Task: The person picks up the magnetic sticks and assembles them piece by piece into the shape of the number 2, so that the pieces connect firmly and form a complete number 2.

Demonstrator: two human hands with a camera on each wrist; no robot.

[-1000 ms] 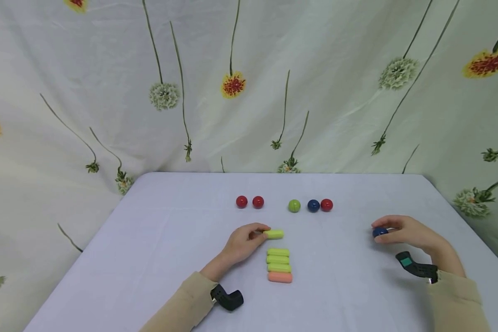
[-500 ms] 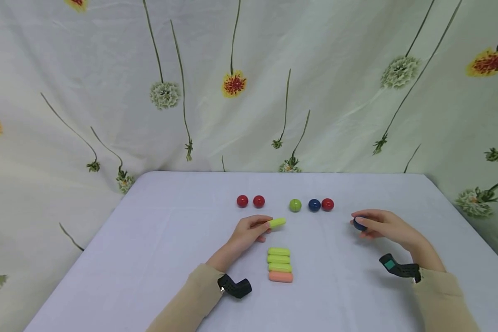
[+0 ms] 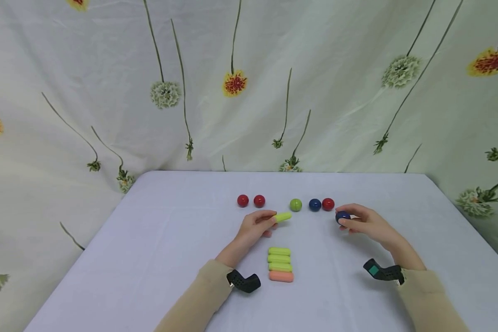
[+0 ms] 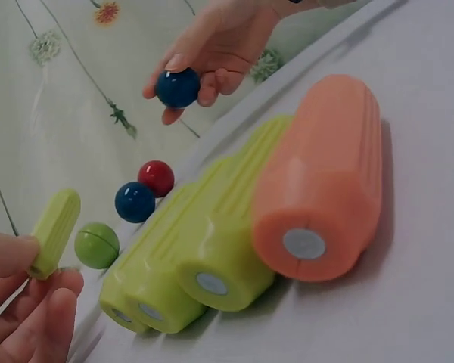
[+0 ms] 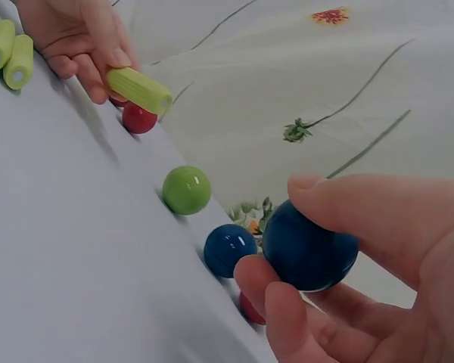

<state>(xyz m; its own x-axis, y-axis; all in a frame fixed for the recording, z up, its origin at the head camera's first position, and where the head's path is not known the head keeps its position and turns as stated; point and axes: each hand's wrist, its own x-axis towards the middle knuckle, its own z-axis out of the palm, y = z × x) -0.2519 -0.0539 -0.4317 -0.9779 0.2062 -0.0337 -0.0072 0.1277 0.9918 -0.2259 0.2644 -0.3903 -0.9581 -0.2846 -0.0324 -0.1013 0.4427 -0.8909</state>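
Observation:
My left hand (image 3: 255, 228) pinches one end of a short yellow-green ridged rod (image 3: 284, 216) between thumb and fingers, just above the table. On the right, my right hand (image 3: 365, 223) holds a dark blue ball (image 5: 310, 246) in its fingertips. Ahead of the hands a green ball (image 3: 296, 204) sits alone, while another blue ball (image 3: 315, 204) and a red ball (image 3: 328, 204) lie side by side. Two more red balls (image 3: 243, 200) are beyond the left hand. Nearer me, yellow-green rods (image 3: 279, 259) lie in a row against an orange rod (image 3: 281, 276), grey discs showing in their ends.
White cloth covers the table (image 3: 162, 258), whose far edge meets a hanging curtain (image 3: 199, 120) printed with flowers. Black bands (image 3: 244, 281) sit on both wrists over beige sleeves.
My right hand has carried the blue ball leftward and away from me, toward the row of balls. My left hand has lifted the rod and brought it forward and slightly right.

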